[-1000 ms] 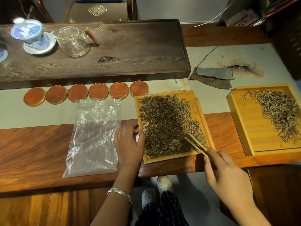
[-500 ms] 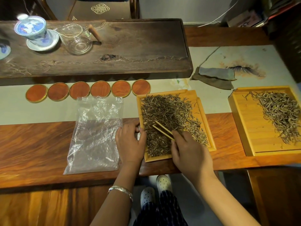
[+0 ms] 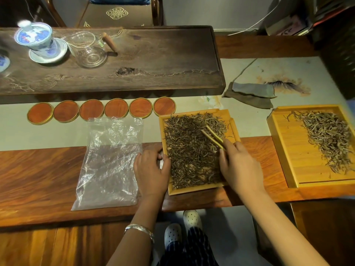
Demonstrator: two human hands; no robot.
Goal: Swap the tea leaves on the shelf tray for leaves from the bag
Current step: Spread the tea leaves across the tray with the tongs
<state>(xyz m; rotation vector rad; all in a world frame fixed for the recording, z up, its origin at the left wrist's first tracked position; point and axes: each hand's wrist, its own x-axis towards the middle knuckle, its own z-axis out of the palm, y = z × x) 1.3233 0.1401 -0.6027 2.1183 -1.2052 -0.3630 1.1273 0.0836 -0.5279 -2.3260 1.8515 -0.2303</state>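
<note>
A small bamboo tray [image 3: 199, 190] lies on the wooden table, covered with dark tea leaves [image 3: 190, 150]. My left hand [image 3: 151, 173] grips the tray's left rim. My right hand [image 3: 238, 167] holds bamboo tweezers [image 3: 212, 136] whose tips rest in the leaves near the tray's upper right. A flat clear plastic bag [image 3: 110, 162] lies to the left of the tray. A larger bamboo tray [image 3: 286, 154] at the right carries a strip of paler tea leaves [image 3: 328, 139].
A row of several round wooden coasters [image 3: 101, 111] lies behind the bag. Farther back, a dark tea board [image 3: 153, 60] carries a lidded porcelain cup [image 3: 36, 39] and a glass pitcher [image 3: 88, 48]. A folded grey cloth [image 3: 251, 93] lies at the back right.
My right hand swept the tweezers from the tray's lower right corner across to its left-middle, then up toward the upper right of the leaves. My left hand stayed on the tray's rim.
</note>
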